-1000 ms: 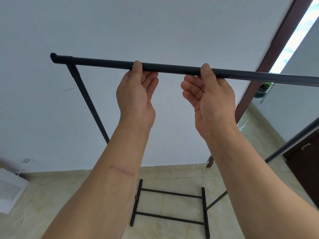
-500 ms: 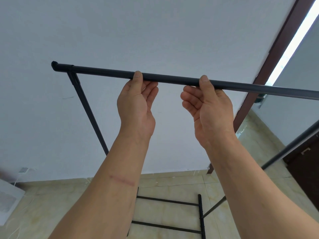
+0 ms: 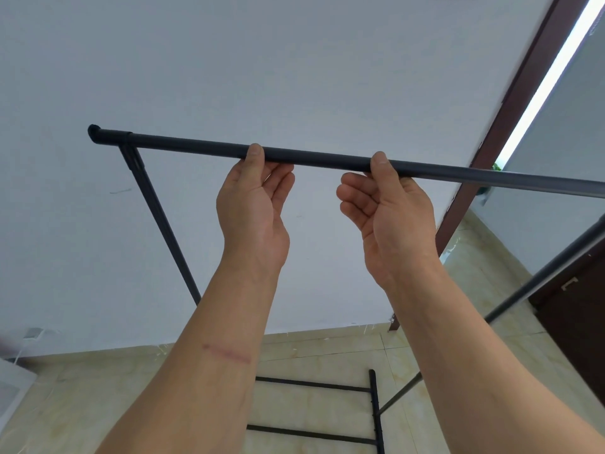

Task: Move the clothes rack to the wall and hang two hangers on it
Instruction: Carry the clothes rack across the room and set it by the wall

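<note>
Clothes rack [image 3: 327, 158]: top bar pinched by left hand [image 3: 253, 211] and right hand [image 3: 386, 221], fingers curled loosely beneath. Advice: firmer grip, level push toward wall [image 3: 262, 60].

Your supporting surface is the beige tiled floor [image 3: 327, 358], which meets the white wall [image 3: 294, 77] ahead of you. Standing directly on it is the clothes rack's black base frame [image 3: 376, 414]; a white object [image 3: 13, 385] at far left is too blurred to identify.
</note>
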